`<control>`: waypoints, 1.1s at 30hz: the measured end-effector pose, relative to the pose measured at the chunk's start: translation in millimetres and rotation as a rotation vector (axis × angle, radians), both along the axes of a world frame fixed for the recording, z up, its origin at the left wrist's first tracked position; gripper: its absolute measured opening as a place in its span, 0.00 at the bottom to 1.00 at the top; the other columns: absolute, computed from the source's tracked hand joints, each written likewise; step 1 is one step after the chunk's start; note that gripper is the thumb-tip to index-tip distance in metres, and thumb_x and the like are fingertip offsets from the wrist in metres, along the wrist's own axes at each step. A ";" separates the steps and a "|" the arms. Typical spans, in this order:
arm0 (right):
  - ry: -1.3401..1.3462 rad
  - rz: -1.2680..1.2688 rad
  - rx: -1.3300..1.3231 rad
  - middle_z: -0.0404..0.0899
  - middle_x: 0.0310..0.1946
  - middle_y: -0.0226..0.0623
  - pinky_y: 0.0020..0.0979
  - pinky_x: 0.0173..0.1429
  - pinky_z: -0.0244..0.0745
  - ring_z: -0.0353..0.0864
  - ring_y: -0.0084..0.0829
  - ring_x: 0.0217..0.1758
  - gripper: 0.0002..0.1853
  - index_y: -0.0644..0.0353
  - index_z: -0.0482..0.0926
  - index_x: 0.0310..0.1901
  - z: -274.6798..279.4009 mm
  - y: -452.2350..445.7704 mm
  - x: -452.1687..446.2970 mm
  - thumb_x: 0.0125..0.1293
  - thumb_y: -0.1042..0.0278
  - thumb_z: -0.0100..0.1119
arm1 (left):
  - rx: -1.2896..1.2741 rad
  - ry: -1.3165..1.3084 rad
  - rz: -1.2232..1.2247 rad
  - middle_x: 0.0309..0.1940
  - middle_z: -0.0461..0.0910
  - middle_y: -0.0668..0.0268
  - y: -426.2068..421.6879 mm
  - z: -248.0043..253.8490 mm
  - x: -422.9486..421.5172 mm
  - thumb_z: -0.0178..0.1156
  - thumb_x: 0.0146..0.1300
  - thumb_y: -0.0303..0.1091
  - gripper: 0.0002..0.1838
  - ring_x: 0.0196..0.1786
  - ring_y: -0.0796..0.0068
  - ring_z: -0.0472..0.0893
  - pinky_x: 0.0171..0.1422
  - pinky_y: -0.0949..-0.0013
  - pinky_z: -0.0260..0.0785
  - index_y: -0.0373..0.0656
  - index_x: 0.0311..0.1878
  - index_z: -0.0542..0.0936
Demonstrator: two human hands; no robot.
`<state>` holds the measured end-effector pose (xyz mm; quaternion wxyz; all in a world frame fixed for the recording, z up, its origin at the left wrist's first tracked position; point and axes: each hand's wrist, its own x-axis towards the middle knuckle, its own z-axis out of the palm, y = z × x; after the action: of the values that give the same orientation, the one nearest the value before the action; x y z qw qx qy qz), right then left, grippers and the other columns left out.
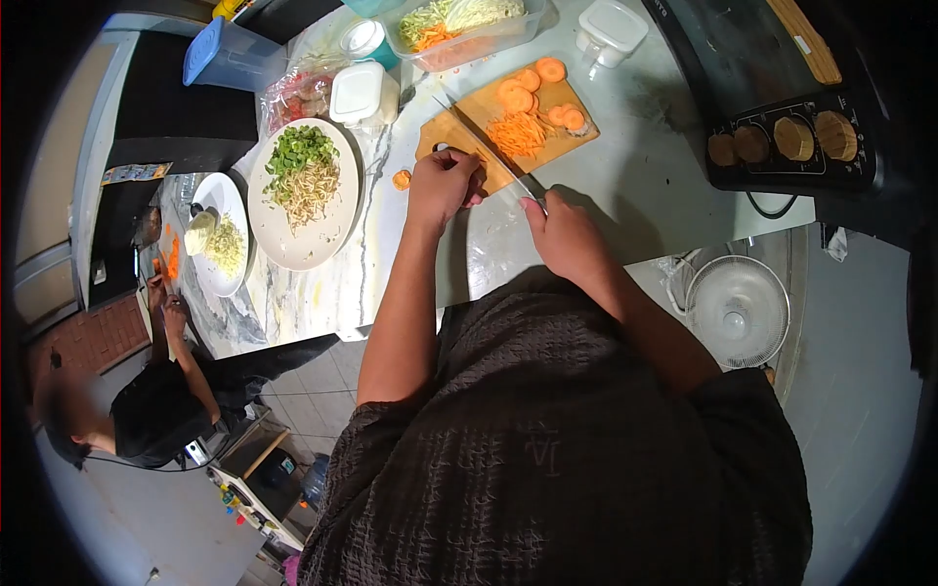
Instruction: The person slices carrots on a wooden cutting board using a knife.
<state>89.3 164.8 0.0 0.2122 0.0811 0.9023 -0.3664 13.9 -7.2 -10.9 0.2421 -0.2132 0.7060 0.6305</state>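
Observation:
My right hand (pixel 567 234) grips a knife (pixel 493 153), its blade slanting up and left across the wooden cutting board (pixel 564 148). My left hand (pixel 447 184) is closed with fingers curled down at the board's near left end, left of the blade; whatever it pinches is hidden. Carrot shreds (pixel 517 135) lie in a pile right of the knife. Round carrot slices (pixel 515 97) rest behind and beside that pile. A small carrot piece (pixel 402 180) sits on the counter, just left of my left hand.
A plate of chopped greens and sprouts (pixel 347 210) and a white oval plate (pixel 231 283) stand left. Behind are lidded tubs (pixel 363 95) and a clear vegetable container (pixel 464 59). A black stove (pixel 791 181) is right, a mesh strainer (pixel 785 313) below. Another person (pixel 161 410) works left.

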 end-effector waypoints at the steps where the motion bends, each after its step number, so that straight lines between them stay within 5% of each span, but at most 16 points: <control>1: -0.001 -0.001 0.000 0.79 0.33 0.64 0.56 0.48 0.70 0.77 0.64 0.42 0.25 0.70 0.73 0.38 -0.9 -0.1 0.3 0.74 0.49 0.43 | -0.015 0.000 -0.006 0.21 0.77 0.63 -0.2 0.3 0.3 0.58 0.66 0.31 0.09 0.17 0.75 0.75 0.22 0.74 0.67 0.37 0.31 0.75; 33: -0.119 0.074 0.018 0.80 0.36 0.62 0.53 0.50 0.74 0.80 0.62 0.44 0.23 0.70 0.73 0.43 18.5 0.2 -9.4 0.74 0.51 0.45 | -0.013 0.027 0.021 0.18 0.74 0.64 2.9 0.2 1.0 0.59 0.65 0.29 0.09 0.16 0.77 0.72 0.20 0.75 0.64 0.35 0.31 0.75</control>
<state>79.8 165.0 18.5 0.2782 0.0712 0.8937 -0.3448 14.8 -4.3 -10.7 0.2242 -0.2136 0.7109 0.6314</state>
